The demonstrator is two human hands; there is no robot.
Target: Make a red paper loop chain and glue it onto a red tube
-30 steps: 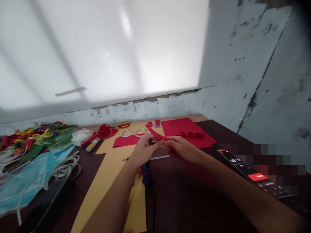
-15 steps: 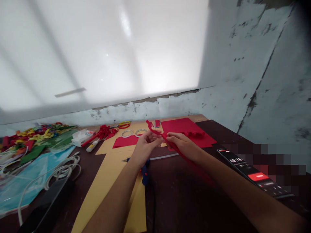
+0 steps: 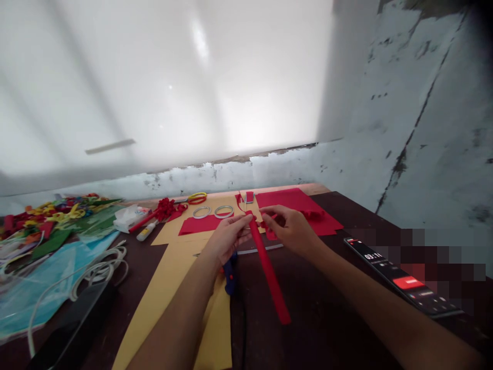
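In the head view, your left hand [image 3: 231, 235] pinches the top of a flat red strip [image 3: 267, 267] between thumb and fingers—the strip slants down toward five o'clock over the dark tabletop [image 3: 308, 318]. Your right hand [image 3: 295, 231] is curled at the strip's three o'clock; whether it grips anything, you cannot tell. The blue glue gun [image 3: 230, 277] lies at your left hand's six o'clock, two silver rings [image 3: 224, 211] at eleven.

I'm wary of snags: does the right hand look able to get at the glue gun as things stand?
Probably, with care: the red strip in the left hand hangs between the right hand and the glue gun, whose blue handle looks uncovered.
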